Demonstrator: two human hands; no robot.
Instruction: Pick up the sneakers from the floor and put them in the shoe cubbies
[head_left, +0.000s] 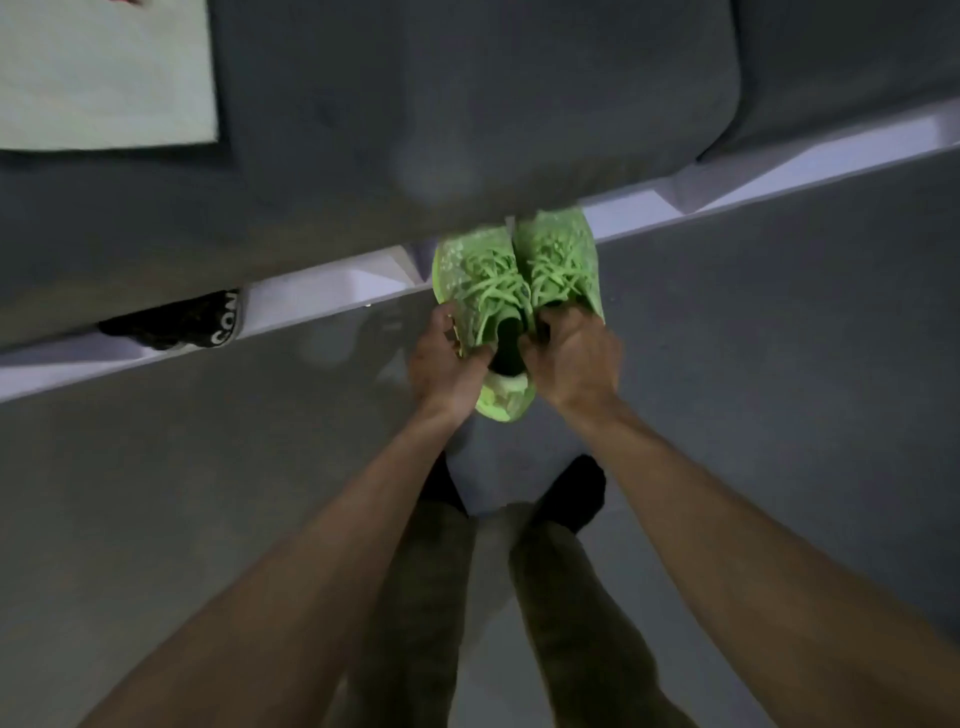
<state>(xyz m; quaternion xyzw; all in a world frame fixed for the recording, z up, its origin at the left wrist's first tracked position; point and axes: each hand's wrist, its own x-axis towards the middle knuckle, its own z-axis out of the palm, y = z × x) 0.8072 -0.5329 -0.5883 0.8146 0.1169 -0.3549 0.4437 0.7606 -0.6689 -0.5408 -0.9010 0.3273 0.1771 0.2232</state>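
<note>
Two bright green sneakers sit side by side in mid-frame, toes pointing into the shoe cubbies (332, 291) under a grey cushioned bench top. My left hand (447, 364) grips the collar of the left green sneaker (478, 280). My right hand (571, 358) grips the collar of the right green sneaker (561, 254). Both toes are hidden under the cushion edge, and the heels stick out over the floor.
A black sneaker (176, 322) with white lettering lies in a cubby to the left. The grey cushion (467, 104) overhangs the cubby row. A pale sheet (104, 73) lies on it at top left. My legs and dark socks stand on the grey floor (779, 415).
</note>
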